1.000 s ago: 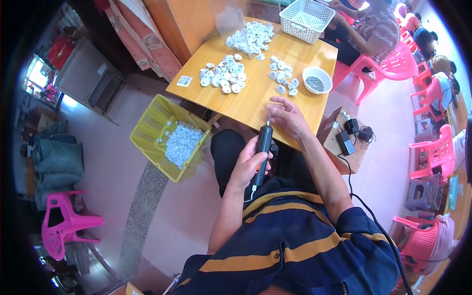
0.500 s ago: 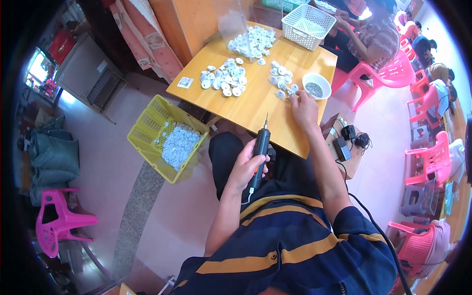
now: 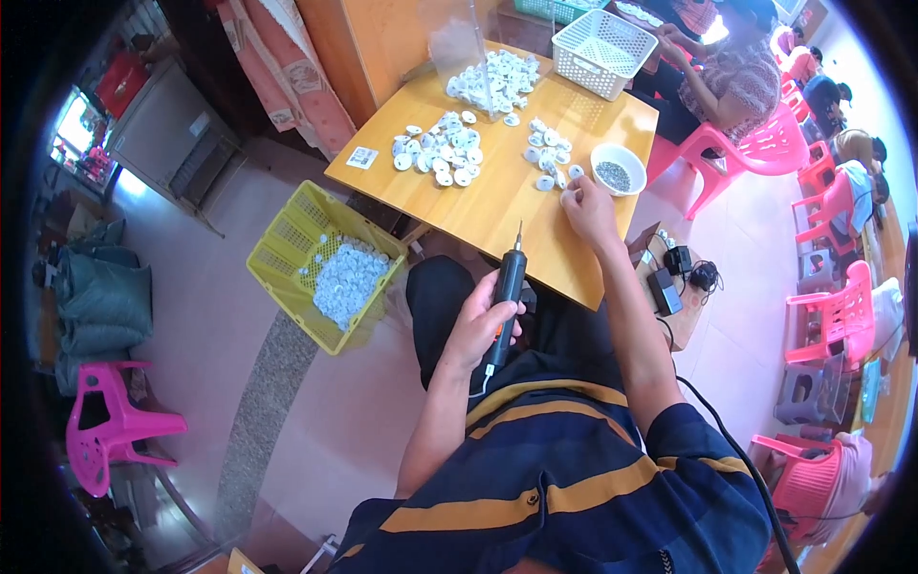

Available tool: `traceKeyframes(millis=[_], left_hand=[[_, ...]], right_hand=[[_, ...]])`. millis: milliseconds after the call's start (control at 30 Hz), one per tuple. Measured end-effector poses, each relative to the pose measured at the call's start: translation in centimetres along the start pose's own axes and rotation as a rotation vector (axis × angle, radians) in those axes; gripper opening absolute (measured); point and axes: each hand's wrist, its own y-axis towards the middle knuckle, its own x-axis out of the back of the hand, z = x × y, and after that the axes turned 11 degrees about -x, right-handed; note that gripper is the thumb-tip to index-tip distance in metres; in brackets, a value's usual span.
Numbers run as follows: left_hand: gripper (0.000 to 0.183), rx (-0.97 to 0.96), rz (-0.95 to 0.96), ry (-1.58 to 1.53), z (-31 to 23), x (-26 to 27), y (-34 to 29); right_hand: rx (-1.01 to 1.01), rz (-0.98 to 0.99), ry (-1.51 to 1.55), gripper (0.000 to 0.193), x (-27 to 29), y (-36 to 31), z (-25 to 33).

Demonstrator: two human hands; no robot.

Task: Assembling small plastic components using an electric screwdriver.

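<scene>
My left hand [image 3: 483, 320] is wrapped around a black electric screwdriver [image 3: 507, 297], its thin bit pointing up and away over the table's near edge. A white cord leaves its lower end. On the wooden table, my right hand [image 3: 587, 209] rests with its fingertips pressed together; what they hold, if anything, is too small to make out. Just beyond those fingertips lies a small group of round white plastic parts [image 3: 545, 150]. Beside it stands a white bowl [image 3: 630, 157] of small metal pieces, probably screws. A larger heap of white parts [image 3: 438, 148] lies to the left.
A third heap of white parts [image 3: 492, 79] sits at the back by a clear plastic sheet. A white basket [image 3: 602, 50] stands at the far right corner. A yellow crate [image 3: 296, 230] of parts is on the floor, left. A person [image 3: 732, 86] sits on a pink chair [image 3: 765, 143].
My right hand has drawn back slightly toward me from the small group of white parts. The left hand and the screwdriver have kept their place.
</scene>
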Motion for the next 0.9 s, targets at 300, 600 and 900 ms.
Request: traceKeyframes(millis=[300,600,900], left_hand=[[0.059,0.012,0.008,0.005,0.4,0.0,0.0],[0.060,0.016,0.019,0.019,0.5,-0.2,-0.1],[0.059,0.063,0.031,0.025,1.2,0.0,0.2]], right_hand=[[-0.334,0.387,0.858,0.013,0.5,-3.4,-0.8],[-0.294,0.482,1.006,0.019,-1.1,-5.5,1.5],[-0.267,0.511,1.026,0.020,-2.2,-6.6,2.0]])
